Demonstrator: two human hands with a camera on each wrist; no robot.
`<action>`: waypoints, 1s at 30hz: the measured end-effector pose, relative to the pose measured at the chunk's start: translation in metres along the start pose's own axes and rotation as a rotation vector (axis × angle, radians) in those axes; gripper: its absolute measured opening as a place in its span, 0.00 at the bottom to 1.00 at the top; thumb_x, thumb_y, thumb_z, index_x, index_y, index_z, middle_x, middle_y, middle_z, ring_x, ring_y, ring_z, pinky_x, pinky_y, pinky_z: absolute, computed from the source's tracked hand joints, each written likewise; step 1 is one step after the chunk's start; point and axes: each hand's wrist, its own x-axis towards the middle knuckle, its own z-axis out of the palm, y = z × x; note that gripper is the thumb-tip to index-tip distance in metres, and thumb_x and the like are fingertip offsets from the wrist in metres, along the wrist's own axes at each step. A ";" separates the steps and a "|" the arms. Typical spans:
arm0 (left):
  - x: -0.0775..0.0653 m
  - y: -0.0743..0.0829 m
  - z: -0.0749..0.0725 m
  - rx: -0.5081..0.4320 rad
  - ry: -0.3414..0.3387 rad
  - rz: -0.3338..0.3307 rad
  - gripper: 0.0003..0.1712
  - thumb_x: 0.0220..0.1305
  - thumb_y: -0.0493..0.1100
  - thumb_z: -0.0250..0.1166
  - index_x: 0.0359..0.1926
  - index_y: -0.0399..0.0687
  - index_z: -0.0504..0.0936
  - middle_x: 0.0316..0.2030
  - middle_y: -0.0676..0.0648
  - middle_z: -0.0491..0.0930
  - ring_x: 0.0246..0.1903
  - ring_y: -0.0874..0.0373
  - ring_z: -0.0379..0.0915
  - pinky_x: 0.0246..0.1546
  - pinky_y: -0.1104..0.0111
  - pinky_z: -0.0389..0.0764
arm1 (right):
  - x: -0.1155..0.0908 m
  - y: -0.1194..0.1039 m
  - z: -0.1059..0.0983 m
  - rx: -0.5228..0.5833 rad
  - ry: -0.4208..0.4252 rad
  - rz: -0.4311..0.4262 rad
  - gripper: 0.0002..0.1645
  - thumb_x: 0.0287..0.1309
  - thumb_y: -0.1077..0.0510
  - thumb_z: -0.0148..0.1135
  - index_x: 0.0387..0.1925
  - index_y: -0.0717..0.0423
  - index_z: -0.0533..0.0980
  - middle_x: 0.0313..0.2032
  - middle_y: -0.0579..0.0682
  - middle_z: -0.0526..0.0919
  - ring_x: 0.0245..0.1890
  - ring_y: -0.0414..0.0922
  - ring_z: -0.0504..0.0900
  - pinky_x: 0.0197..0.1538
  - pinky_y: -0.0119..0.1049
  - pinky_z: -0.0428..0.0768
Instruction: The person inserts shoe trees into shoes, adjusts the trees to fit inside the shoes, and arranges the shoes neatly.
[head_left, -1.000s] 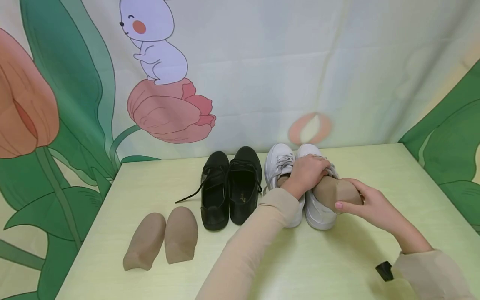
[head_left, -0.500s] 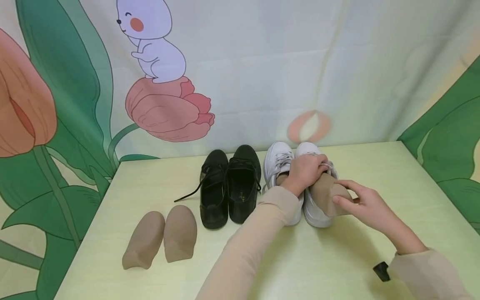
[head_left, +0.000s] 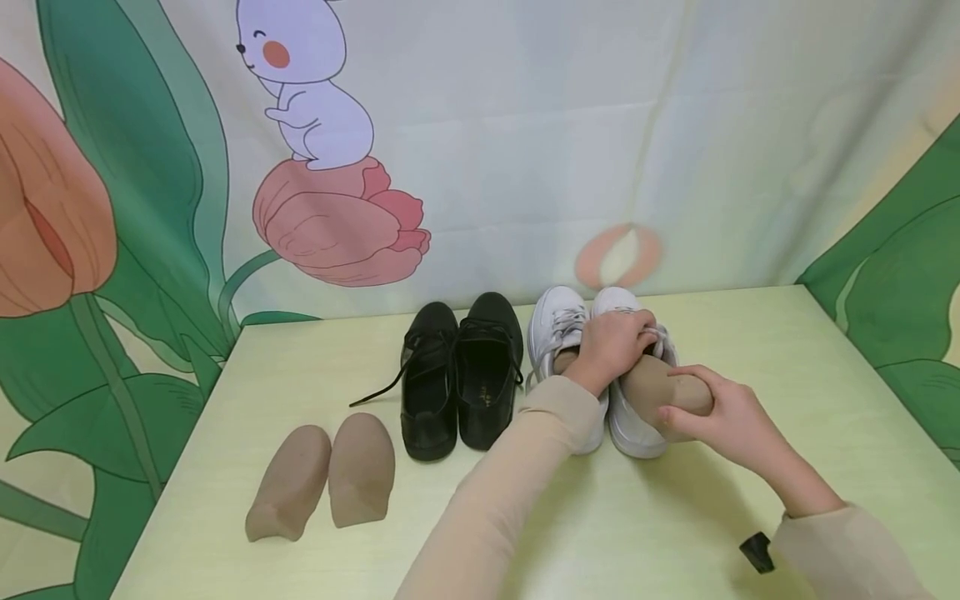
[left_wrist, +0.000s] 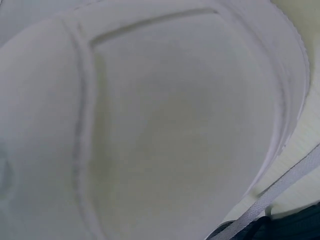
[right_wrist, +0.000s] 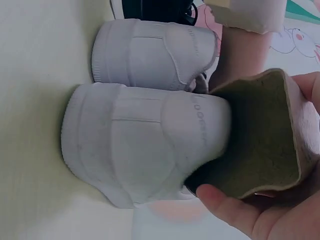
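In the head view my left hand [head_left: 613, 342] grips the tongue and laces of the right-hand white sneaker [head_left: 636, 440]. My right hand [head_left: 731, 417] holds a hollow brown moulded-paper shoe insert [head_left: 651, 390], thumb on one side and fingers on the other. The insert's front end is inside that sneaker's opening, while its rear sticks up above the heel. In the right wrist view the insert's open hollow end [right_wrist: 265, 135] faces the camera. Another insert [head_left: 564, 360] shows inside the left-hand white sneaker [head_left: 553, 321], partly behind my left wrist. White sneaker side [left_wrist: 175, 125] fills the left wrist view.
A pair of black lace-up shoes [head_left: 429, 433] stands left of the sneakers, one lace trailing on the table [head_left: 225, 392]. Two more brown inserts [head_left: 362, 471] lie at the front left. A printed curtain [head_left: 495, 150] hangs behind. A small black object [head_left: 757, 552] is beside my right sleeve.
My right hand has shifted slightly left with the insert, and its grip on the rear end has changed. The left hand keeps its hold on the sneaker.
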 end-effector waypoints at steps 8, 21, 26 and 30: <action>0.000 0.000 -0.001 -0.030 -0.006 -0.016 0.10 0.60 0.58 0.53 0.38 0.68 0.78 0.35 0.61 0.81 0.33 0.61 0.78 0.29 0.68 0.76 | 0.004 0.000 -0.006 -0.001 -0.032 0.017 0.30 0.51 0.44 0.59 0.52 0.58 0.70 0.49 0.65 0.75 0.43 0.57 0.76 0.36 0.41 0.74; 0.002 -0.002 -0.002 -0.010 -0.052 0.036 0.07 0.60 0.56 0.55 0.37 0.68 0.78 0.35 0.63 0.81 0.36 0.63 0.77 0.32 0.69 0.76 | 0.018 -0.008 -0.007 -0.047 -0.054 0.062 0.36 0.51 0.41 0.56 0.52 0.64 0.69 0.44 0.65 0.77 0.38 0.53 0.78 0.33 0.39 0.74; 0.003 -0.006 -0.005 -0.015 -0.095 0.099 0.08 0.59 0.47 0.57 0.39 0.65 0.78 0.36 0.62 0.80 0.37 0.64 0.76 0.34 0.71 0.75 | 0.022 -0.012 -0.006 -0.072 -0.061 0.063 0.37 0.51 0.41 0.56 0.52 0.66 0.68 0.44 0.66 0.77 0.39 0.55 0.78 0.33 0.41 0.75; 0.004 -0.011 -0.005 -0.062 -0.132 0.156 0.13 0.56 0.41 0.57 0.42 0.61 0.79 0.38 0.60 0.80 0.40 0.64 0.76 0.40 0.73 0.74 | 0.025 -0.011 -0.008 -0.077 -0.079 0.057 0.38 0.51 0.41 0.56 0.52 0.68 0.67 0.45 0.68 0.76 0.41 0.58 0.77 0.35 0.44 0.75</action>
